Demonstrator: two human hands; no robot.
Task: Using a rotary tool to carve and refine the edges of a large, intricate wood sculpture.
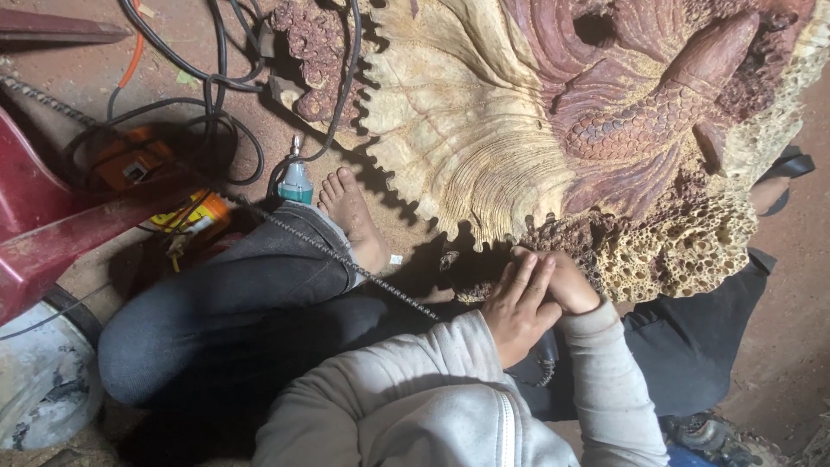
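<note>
Reddish-brown dirt floor [95,73], dusty; tangled black cables [216,78] across it, white plastic bucket [39,380] at one edge; dim light.

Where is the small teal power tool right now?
In the head view the teal power tool lies on the dirt floor left of centre, beside the bare foot and below the black cables, away from both hands.

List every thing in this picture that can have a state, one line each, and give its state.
Left hand: laid over the right hand, fingers extended.
Right hand: partly covered, pressed against the carving's lower edge; what it grips is hidden.
Wood carving: lying on the ground, deeply cut, partly pale and partly reddish.
Bare foot: resting on the dirt floor.
Cables: tangled in loops.
Teal power tool: lying unheld.
</note>
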